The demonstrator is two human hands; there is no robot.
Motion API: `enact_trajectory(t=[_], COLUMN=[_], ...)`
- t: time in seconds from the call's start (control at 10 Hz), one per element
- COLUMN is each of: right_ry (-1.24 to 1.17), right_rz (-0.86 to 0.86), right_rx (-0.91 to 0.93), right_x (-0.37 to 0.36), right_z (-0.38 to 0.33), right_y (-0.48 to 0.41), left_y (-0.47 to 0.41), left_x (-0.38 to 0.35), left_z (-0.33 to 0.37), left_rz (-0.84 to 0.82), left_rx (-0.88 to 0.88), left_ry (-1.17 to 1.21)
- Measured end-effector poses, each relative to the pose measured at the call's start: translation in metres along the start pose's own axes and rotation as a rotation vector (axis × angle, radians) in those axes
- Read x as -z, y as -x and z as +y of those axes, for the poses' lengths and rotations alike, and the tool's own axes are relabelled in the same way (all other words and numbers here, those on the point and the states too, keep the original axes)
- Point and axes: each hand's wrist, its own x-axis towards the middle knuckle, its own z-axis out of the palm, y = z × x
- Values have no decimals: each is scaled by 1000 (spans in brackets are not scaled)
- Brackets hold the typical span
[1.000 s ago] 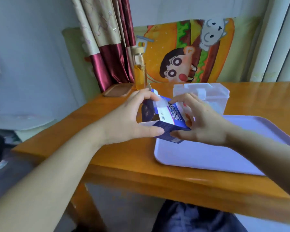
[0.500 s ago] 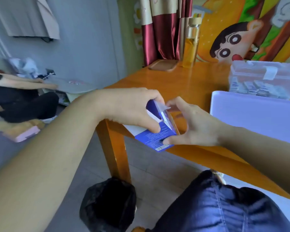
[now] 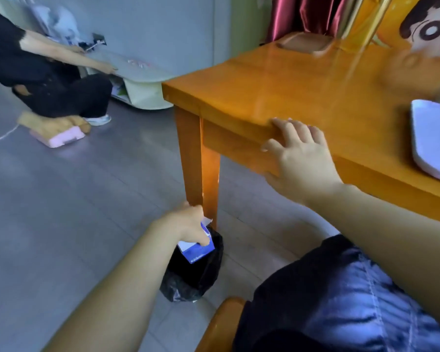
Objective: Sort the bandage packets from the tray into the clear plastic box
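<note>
Left hand: the left hand [image 3: 186, 223] grips the blue and white carton [image 3: 198, 251] from above, with fingers and thumb curled round its upper part.
Carton: it is tilted with one corner pointing down, and a white flap stands open beside the knuckles. It is held just over the mouth of the black bin bag [image 3: 192, 275]; I cannot tell if it touches the bag.
Bin bag: it stands on the grey floor [image 3: 61, 224], near the foot of the table leg [image 3: 201, 163].
Right hand: the right hand [image 3: 301, 158] holds nothing. Its fingers are spread and lie on the near edge of the orange wooden table [image 3: 277, 92], with the thumb against the side board below.
Tray: the pale tray [image 3: 429, 138] lies on the table at the right, well apart from the right hand and cut by the picture border.
Far side of table: a brown wooden lid [image 3: 304, 43] and a blurred yellow bottle [image 3: 361, 19], with a red curtain [image 3: 302, 13] behind them.
Lap: dark shorts [image 3: 341, 301] on a wooden chair [image 3: 221, 323].
Room: a second person in black [image 3: 48, 80] crouches at the far left.
</note>
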Motion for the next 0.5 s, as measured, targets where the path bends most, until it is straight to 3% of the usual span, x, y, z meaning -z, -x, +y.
enact_trajectory(t=[0.2,0.5], right_ry=[70,63], right_rz=[161,198], right_rx=[-43,-63], right_x=[-17,-22], right_z=[-8,-8], right_y=[-1,-3], left_y=[-67,-93], left_x=[-79,-85], left_z=[-18,-35], left_rz=[198,102], left_rx=[78,139], left_ry=[-27,54])
